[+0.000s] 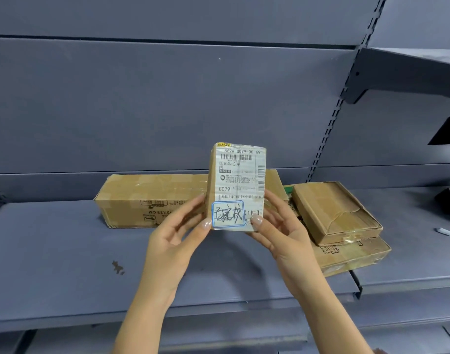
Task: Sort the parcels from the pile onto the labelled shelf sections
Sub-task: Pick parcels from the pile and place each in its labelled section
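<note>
Head view: at frame centre a small parcel (pixel 238 185) is held upright in front of the grey shelf (pixel 52 251). The left grip (pixel 178 241) and right grip (pixel 282 236) each pinch its lower edges between thumb and fingers. Its white label reads "862A G079-00 69", "G079" and "1件", with handwriting in a blue-framed box. Behind it a long carton (pixel 147 198) lies on the shelf, its print including "33CM". At right, a flat carton (pixel 333 208) rests on a wider carton (pixel 354 254).

Upright labelled small parcel (pixel 236 186), hand-held
</note>
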`<act>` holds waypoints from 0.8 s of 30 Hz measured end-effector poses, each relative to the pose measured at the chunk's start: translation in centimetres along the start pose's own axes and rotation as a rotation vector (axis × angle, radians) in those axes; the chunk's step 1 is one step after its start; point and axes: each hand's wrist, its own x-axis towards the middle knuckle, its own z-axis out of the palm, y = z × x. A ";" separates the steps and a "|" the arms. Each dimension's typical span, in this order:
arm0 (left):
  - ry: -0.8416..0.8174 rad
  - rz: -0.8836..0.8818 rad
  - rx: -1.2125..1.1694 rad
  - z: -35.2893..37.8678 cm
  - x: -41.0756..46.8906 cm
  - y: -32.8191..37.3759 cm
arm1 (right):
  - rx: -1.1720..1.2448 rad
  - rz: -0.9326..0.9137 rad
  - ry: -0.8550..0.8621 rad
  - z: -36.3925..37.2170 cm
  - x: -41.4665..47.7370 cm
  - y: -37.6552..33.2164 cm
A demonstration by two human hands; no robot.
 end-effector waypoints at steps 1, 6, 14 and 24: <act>0.015 0.002 -0.008 0.0 -0.1 0.0 | 0.001 0.003 0.001 0.2 -0.1 0.0; 0.067 0.007 -0.038 0.1 -0.6 0.0 | -0.006 0.007 0.012 0.9 -0.4 -0.2; 0.083 0.067 -0.067 0.2 -1.4 1.1 | -0.034 -0.057 0.030 1.8 -1.2 -1.5; 0.054 0.191 -0.039 0.3 -3.2 3.6 | 0.004 -0.177 -0.016 2.6 -2.7 -3.5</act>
